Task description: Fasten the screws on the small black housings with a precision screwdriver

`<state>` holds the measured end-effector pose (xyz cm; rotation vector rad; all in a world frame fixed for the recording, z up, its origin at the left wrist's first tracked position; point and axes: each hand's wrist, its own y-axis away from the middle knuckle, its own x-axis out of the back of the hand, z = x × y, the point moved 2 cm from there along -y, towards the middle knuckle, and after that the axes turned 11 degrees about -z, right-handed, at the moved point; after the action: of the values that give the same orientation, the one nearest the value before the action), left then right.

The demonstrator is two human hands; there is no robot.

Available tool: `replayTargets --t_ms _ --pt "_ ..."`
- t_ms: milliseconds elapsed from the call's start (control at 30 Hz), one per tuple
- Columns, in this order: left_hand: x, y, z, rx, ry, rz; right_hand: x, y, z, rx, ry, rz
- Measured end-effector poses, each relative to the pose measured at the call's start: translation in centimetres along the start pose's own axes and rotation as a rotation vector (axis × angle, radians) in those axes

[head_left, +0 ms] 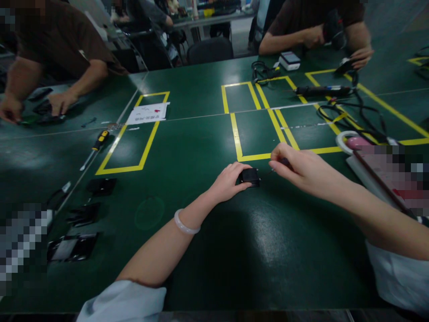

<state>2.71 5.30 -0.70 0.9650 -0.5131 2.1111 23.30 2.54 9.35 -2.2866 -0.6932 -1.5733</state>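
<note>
My left hand [231,181] grips a small black block-like part [250,177] that rests on the green table; thumb and fingers close around its left side. Tiny bright points, perhaps pins or screws, stick out on the part's right side. Just right of it, apart from the part, my right hand [290,163] is closed in a pinch. A little dark, thin-tipped item [272,171] shows at its fingertips, mostly hidden by the hand, and I cannot make out its kind.
Black parts and packets [75,247] lie at the left, below a yellow-black screwdriver [100,141]. Yellow tape [256,157] marks rectangles on the table [201,250]. A corded black tool [323,91] and cables lie at right. Two co-workers handle things across the table.
</note>
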Motion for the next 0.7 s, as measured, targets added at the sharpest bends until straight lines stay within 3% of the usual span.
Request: replayTargets --t_ms 267,700 --pt "0.0 0.0 0.0 -0.003 0.002 0.0 -0.9 0.2 0.2 -0.019 -0.006 0.137" --pt "0.1 0.0 0.2 0.004 0.005 0.0 -1.5 0.4 -1.4 -0.051 0.368 0.285"
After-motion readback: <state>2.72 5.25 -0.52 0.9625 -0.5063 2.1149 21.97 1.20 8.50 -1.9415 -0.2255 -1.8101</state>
